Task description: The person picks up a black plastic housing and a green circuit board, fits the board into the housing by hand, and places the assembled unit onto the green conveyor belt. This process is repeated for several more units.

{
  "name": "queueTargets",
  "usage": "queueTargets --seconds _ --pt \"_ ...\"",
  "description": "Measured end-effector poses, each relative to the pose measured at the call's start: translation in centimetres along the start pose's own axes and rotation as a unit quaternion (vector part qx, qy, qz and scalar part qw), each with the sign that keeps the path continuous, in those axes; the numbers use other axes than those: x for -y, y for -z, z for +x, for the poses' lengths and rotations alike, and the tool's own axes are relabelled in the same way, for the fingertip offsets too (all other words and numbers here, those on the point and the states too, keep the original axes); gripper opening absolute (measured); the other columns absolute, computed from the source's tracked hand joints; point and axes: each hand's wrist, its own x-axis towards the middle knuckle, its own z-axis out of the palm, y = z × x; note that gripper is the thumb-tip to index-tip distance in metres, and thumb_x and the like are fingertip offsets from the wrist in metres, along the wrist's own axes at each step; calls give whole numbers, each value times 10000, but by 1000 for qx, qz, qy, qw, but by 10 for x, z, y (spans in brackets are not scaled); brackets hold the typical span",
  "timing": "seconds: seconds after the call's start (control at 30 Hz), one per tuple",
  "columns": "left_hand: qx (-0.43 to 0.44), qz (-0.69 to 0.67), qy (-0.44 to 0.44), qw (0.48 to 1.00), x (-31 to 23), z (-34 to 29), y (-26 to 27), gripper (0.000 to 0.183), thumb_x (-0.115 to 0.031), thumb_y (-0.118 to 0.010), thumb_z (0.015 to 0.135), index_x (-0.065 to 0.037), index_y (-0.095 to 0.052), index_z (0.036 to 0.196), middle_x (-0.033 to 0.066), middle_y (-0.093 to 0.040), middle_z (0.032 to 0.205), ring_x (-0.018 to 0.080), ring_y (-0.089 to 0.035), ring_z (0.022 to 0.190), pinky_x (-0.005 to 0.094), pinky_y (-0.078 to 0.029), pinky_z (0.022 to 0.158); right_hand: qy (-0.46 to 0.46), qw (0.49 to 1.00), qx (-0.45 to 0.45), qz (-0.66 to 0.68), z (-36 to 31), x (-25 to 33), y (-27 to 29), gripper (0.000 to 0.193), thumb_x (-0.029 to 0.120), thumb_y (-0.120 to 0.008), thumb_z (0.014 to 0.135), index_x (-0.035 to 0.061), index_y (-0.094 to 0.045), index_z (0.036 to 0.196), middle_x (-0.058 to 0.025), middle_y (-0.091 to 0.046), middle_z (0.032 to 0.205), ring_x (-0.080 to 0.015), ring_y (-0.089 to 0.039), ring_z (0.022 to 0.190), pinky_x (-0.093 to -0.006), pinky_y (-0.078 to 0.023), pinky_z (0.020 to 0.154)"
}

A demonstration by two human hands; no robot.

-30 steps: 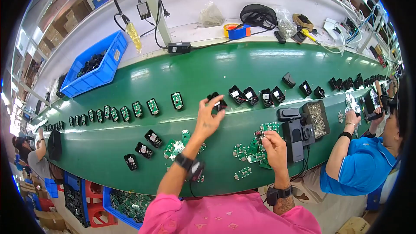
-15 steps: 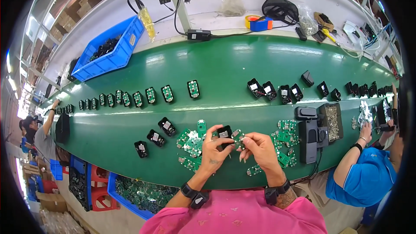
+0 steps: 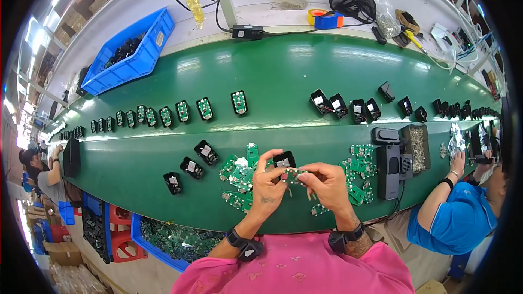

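My left hand (image 3: 268,188) is closed round a small black plastic housing (image 3: 285,159), its open side facing up. Between the thumb and fingers of my right hand (image 3: 326,185), a green circuit board (image 3: 295,176) is pinched at its right end. The board is tilted in front of the housing's near side, and its left end reaches the fingers of my left hand. Left of my hands lies a loose pile of circuit boards (image 3: 239,176); a second pile of boards (image 3: 358,169) is to the right. Three black housings (image 3: 192,167) rest farther left.
Housings fitted with boards (image 3: 204,109) form a row at the back left; more black housings (image 3: 338,105) stand at the back right. A dark device (image 3: 388,171) sits beside a tray of small metal parts (image 3: 418,149). A co-worker in blue (image 3: 455,218) works at right.
The circuit board has moved left and turned, now lying across the housing's near side with its end at my left fingers. The view has shifted slightly.
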Motion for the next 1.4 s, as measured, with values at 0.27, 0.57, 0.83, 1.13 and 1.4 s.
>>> queueTargets --seconds 0.27,0.57,0.83,1.13,1.4 --pt "7 -80 -8 997 -7 1 -1 164 35 -680 835 -13 -760 970 105 -495 1343 163 -663 895 259 -580 703 18 1000 -10 19 4 -9 2 141 14 -712 882 -19 -628 992 -29 -644 737 -60 -576 540 -186 -458 464" --pt "31 -127 56 990 -14 2 0 181 38 -671 846 -19 -755 995 87 -457 1371 175 -655 974 252 -611 728 23 997 -7 72 6 -13 3 111 4 -692 891 -23 -627 977 -50 -651 763 -69 -593 578 -195 -469 490" --pt "75 -243 65 965 -28 -5 -5 669 88 -619 842 -17 -403 1467 121 -416 1443 200 -543 1218 321 -533 945 186 969 -108 -124 13 -22 -10 131 62 -719 878 11 -692 996 -25 -642 821 -67 -565 650 -214 -433 552" --pt "94 -272 129 949 -28 -2 2 591 67 -609 891 14 -426 1451 121 -512 1394 185 -517 1253 314 -474 1026 237 953 30 -187 12 -10 0 188 86 -736 833 114 -742 1019 -111 -512 1349 -292 -475 1228 -414 -449 946" --pt "82 -276 150 946 -25 -9 -5 553 50 -590 925 7 -428 1452 126 -547 1332 175 -562 1187 295 -496 991 231 950 -43 -204 5 -15 -15 71 102 -700 857 71 -695 920 -137 -509 1337 -331 -449 1238 -455 -420 977"
